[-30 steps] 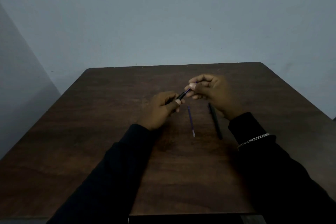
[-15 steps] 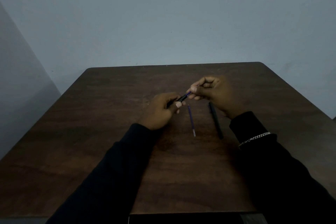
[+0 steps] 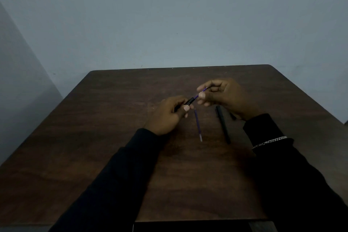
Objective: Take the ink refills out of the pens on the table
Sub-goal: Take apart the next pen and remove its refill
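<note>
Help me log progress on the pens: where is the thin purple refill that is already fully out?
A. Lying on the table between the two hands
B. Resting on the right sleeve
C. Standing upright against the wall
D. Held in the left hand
A: the loose purple refill lies flat on the table, just left of the black pen barrel on the table, while both hands work a second pen above it.

- Table (image 3: pixel 94 156): fills the lower view; wall (image 3: pixel 169 15) behind it at 12 o'clock.
- Left hand (image 3: pixel 167 115) and right hand (image 3: pixel 224 98): above the table centre, the right at 2 o'clock from the left.
- Pen barrel (image 3: pixel 189 101): between the hands.
- Loose refill (image 3: pixel 198 124): on the table, at 6 o'clock from the barrel.
- Second pen (image 3: pixel 223 124): on the table, at 3 o'clock from the loose refill, apart from it.
</note>
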`<state>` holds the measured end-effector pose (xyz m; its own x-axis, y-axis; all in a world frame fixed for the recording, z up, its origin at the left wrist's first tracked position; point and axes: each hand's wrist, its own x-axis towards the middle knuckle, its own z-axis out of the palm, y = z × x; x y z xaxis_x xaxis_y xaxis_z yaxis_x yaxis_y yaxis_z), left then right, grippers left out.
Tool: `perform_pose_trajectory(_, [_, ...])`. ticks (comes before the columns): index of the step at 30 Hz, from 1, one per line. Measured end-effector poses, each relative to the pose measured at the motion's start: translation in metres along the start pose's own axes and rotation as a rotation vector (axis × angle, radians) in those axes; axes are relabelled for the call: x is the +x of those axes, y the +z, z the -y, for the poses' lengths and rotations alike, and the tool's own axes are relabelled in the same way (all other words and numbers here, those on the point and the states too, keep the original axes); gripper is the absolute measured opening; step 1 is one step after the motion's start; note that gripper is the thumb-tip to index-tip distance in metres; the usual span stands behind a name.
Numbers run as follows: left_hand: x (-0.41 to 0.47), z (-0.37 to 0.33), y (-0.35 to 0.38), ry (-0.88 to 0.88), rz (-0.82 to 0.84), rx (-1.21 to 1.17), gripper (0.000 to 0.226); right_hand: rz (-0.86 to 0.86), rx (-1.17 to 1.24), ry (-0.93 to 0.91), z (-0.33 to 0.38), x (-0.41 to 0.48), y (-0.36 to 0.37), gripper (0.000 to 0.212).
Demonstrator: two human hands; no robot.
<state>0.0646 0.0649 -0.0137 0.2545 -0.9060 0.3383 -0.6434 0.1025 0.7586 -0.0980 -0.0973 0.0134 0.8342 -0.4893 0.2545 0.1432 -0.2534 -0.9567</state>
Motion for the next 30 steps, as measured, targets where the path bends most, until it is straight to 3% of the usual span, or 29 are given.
perform_pose_trajectory(4, [0.000, 0.001, 0.002, -0.014, -0.014, -0.037, 0.019, 0.007, -0.057, 0.102, 0.009, -0.005, -0.022, 0.051])
perform_pose_trajectory(7, [-0.001, 0.001, 0.004, -0.007, -0.007, -0.047, 0.019, -0.100, -0.165, 0.139, 0.010, -0.012, -0.045, 0.033])
perform_pose_trajectory(9, [-0.001, -0.001, 0.005, 0.010, -0.003, -0.050, 0.018, -0.208, -0.420, 0.187, 0.006, -0.014, -0.059, 0.017])
perform_pose_trajectory(11, [-0.001, -0.002, 0.006, 0.016, -0.001, -0.048, 0.019, -0.246, -0.728, 0.261, 0.001, -0.015, -0.072, 0.018])
perform_pose_trajectory(13, [-0.001, -0.001, 0.007, 0.013, -0.004, -0.040, 0.019, -0.215, -0.891, 0.366, -0.001, -0.015, -0.077, 0.021])
perform_pose_trajectory(19, [-0.001, -0.002, 0.007, 0.005, -0.006, -0.013, 0.018, -0.174, -0.866, 0.593, -0.006, -0.013, -0.079, 0.017])
perform_pose_trajectory(30, [-0.001, -0.002, 0.008, -0.019, 0.011, -0.023, 0.019, -0.243, -0.819, 0.700, -0.003, -0.011, -0.068, 0.014])
